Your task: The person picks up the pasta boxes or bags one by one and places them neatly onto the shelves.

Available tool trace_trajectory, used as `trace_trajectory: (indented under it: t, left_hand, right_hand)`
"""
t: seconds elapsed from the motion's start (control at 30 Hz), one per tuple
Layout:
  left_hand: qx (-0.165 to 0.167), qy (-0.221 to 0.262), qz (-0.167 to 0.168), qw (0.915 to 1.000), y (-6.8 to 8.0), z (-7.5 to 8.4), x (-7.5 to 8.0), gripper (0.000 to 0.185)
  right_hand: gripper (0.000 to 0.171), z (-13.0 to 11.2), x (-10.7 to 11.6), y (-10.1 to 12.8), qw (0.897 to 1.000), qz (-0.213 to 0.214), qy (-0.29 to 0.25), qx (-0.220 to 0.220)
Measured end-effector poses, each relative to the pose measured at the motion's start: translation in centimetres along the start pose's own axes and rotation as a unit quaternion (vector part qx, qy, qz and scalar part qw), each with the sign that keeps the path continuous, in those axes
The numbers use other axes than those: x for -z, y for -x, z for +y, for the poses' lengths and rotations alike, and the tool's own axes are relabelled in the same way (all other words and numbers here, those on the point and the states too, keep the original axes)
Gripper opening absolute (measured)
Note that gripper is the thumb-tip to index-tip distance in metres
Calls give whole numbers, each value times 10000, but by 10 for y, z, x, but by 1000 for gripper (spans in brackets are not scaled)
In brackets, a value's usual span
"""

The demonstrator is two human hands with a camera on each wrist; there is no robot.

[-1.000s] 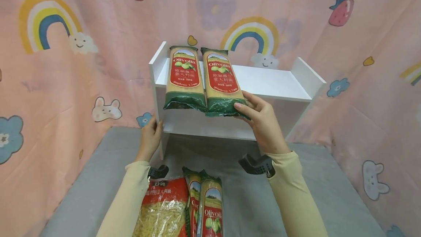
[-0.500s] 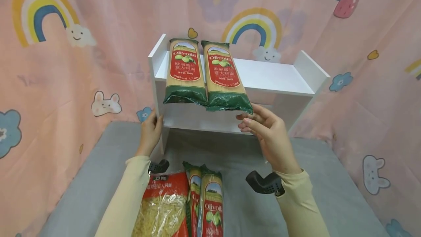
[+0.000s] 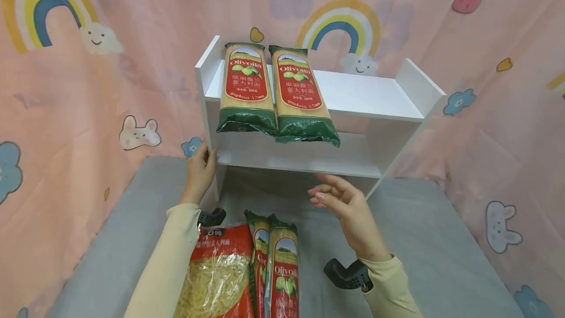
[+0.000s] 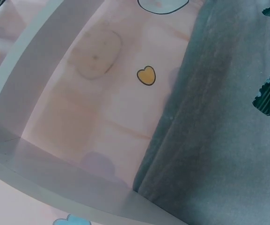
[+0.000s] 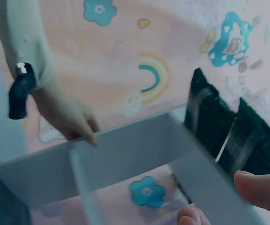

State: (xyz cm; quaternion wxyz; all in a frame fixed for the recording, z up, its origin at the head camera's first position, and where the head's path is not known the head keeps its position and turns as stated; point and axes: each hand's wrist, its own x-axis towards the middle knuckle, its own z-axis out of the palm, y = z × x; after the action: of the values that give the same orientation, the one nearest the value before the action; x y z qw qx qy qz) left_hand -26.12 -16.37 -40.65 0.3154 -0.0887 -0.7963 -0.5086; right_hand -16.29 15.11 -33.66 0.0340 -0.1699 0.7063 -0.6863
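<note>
the right hand point(image 3: 346, 212) is free of any load: its fingers are loosely bent, with the thumb close by the fingertips, in front of the shelf unit's lower board and below the packs above. the left hand point(image 3: 199, 173) grips the left side panel point(image 3: 211, 65) of the white shelf unit point(image 3: 371, 93), thumb on the front edge, the other fingers round the outer side.

on the top board, at its left end, lie two olivoila spaghetti packs, the left spaghetti pack point(image 3: 246, 85) and the right spaghetti pack point(image 3: 300, 90), labels facing up. their green lower ends jut out past the board's front edge and meet there, while a narrow gap parts their upper ends. neither hand touches them.

nearer the person, on the grey cloth point(image 3: 423, 259), a clear and red bag of pasta point(image 3: 216, 269) lies to the left of two more olivoila packs, a narrow-looking one point(image 3: 261, 254) and a fully visible-faced one point(image 3: 284, 264), side by side. a black wrist device sits at the left wrist point(image 3: 212, 217) and another at the right point(image 3: 348, 275). a pink curtain point(image 3: 167, 63) with rainbows, strawberries and rabbits hangs behind.
</note>
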Motion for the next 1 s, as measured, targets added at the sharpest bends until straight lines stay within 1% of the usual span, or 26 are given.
trace_trajectory:
  t: [0.17,0.3,0.43,0.57,0.7,0.83,1.0]
  left_hand:
    - [-2,-8,63,10000,-1,0,-1,25]
    - [-36,8,149,9999,-1,0,0,24]
    - [11,48,95,9999,0,0,0,28]
    - [82,45,15,10000,0,0,-1,29]
    - [8,72,90,9999,0,0,-2,27]
    - [-43,91,123,9999,0,-1,-2,27]
    - [8,-61,61,10000,0,0,-1,23]
  right_hand:
    - [43,24,-3,13,9993,-33,-61,-357]
    - [45,45,-4,27,9965,-71,-122,-829]
    - [49,67,-5,44,9882,11,-304,-1500]
    - [50,86,-7,57,9776,264,-429,-2045]
    - [49,100,-9,66,9713,387,-435,-2306]
    - [46,109,-9,72,9696,356,-471,-2373]
    - [45,118,-8,79,9661,205,-574,-2508]
